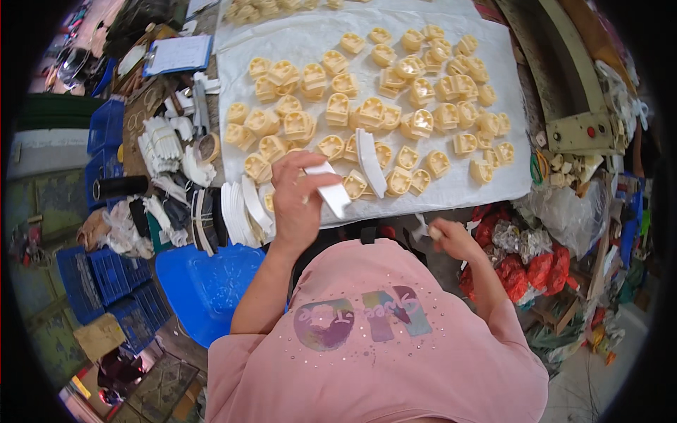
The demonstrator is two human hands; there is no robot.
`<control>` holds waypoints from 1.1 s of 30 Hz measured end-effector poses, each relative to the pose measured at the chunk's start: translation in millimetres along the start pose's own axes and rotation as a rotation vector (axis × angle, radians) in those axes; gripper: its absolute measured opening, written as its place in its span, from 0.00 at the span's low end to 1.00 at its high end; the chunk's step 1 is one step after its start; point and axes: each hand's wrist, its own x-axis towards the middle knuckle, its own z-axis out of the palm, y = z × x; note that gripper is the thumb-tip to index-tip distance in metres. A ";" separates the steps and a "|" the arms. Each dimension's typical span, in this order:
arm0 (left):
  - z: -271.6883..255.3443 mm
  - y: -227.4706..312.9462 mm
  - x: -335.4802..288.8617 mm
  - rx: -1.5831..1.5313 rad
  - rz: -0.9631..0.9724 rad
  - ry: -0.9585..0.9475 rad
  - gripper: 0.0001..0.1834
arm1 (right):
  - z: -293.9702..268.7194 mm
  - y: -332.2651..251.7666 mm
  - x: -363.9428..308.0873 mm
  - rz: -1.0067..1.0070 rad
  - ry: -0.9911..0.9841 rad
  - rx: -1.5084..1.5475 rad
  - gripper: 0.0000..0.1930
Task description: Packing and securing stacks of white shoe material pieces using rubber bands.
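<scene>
My left hand [295, 201] is raised at the near edge of the table, its thumb and fingers pinching a white plastic strip [329, 190]. Lower and to the right, off the table's edge, my right hand [455, 240] is closed round the pale handle of a small hand tool; its light, flat end [421, 228] points left. A second, curved white strip [369, 163] lies among many cream plastic parts [337, 111] spread over the white sheet. Beside my left wrist stands a row of similar white strips [241, 213].
A blue plastic stool [204, 285] is at my left, with blue crates [116, 285] beyond it. On the far left lies a clipboard [178, 55]. A metal machine frame [582, 130] borders the table's right, above red plastic bags [518, 271]. More white pieces [159, 144] are piled at left.
</scene>
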 end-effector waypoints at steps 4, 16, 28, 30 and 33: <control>26.8 14.8 -6.4 -0.044 0.246 -0.062 0.18 | 12.2 -77.1 -14.1 -0.372 -0.037 0.923 0.09; 33.0 4.1 -15.9 -0.963 -0.745 -0.104 0.18 | 30.2 -120.2 -6.9 -0.355 0.116 0.816 0.10; 26.9 18.9 -2.6 -0.491 -0.569 -0.252 0.14 | 7.4 -142.9 6.9 -0.755 0.528 -0.034 0.23; 28.9 18.1 -4.1 -0.469 -0.533 -0.220 0.13 | 8.6 -144.5 7.3 -0.732 0.580 -0.038 0.22; 33.1 9.2 -7.5 -0.668 -0.652 -0.129 0.13 | 8.5 -140.3 9.6 -0.730 0.644 0.033 0.21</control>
